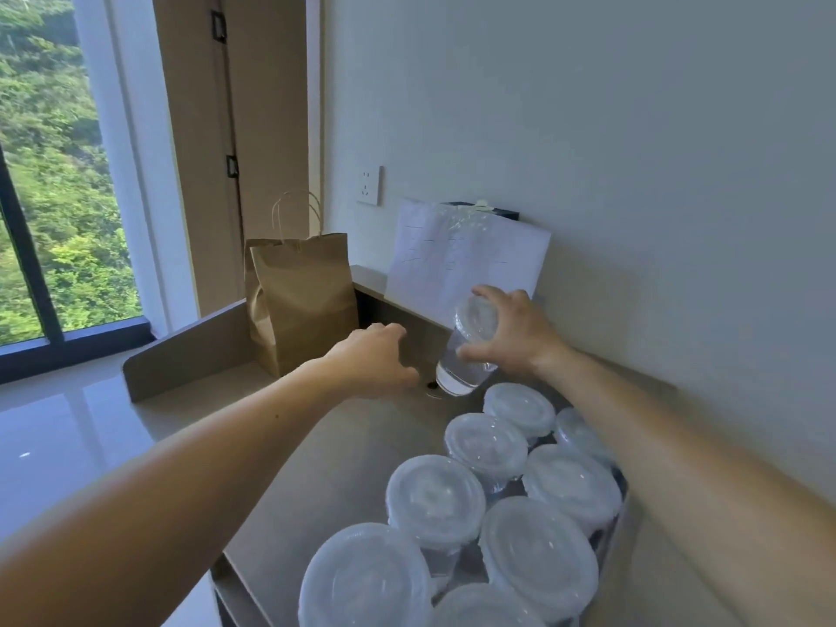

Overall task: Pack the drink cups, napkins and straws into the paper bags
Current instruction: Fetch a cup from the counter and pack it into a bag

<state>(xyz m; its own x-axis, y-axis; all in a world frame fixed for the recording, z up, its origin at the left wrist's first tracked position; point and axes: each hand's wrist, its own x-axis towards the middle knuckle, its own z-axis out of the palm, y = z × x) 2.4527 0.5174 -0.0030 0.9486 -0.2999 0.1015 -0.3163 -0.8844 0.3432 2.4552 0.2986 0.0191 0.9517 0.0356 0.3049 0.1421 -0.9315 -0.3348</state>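
- Right hand [513,339] grips a clear, lidded plastic cup [463,359], tilted over the smooth grey desk [316,445].
- Left hand [375,355] hovers loose-fingered, holding nothing, near the creased brown paper bag [303,300].
- Round-lidded cups [488,445] cluster in front.

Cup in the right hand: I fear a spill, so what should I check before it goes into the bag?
1. Right hand grips cup: ok.
2. Cup upright: not ok, tilted.
3. Lid sealed: cannot tell.
4. Bag standing: ok.
5. Bag mouth open: not ok, looks nearly shut.
6. Left hand free for the bag: ok, holds nothing.
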